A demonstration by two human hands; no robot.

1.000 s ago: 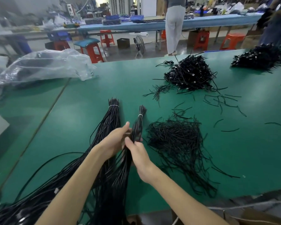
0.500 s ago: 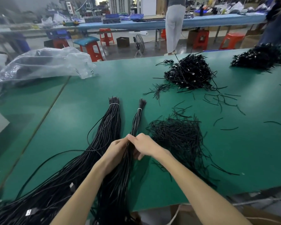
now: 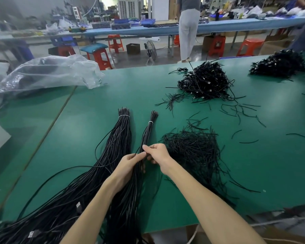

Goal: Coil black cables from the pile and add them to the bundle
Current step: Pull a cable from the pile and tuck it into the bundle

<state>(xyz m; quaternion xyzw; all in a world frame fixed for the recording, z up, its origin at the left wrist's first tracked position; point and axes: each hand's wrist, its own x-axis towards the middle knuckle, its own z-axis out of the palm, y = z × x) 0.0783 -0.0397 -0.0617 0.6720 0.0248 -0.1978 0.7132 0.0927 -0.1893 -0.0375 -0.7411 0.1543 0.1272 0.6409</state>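
My left hand point(image 3: 128, 166) closing around the thin bundle point(image 3: 144, 138), my right hand point(image 3: 158, 154) pinching its cables just beside, loose pile point(image 3: 192, 152) lying right of my knuckles, thick bundle point(image 3: 120, 136) lying left.

A crumpled clear plastic bag point(image 3: 48, 73) is seen at far left on the green tabletop point(image 3: 271, 164); orange stools point(image 3: 217, 45) are placed beyond.
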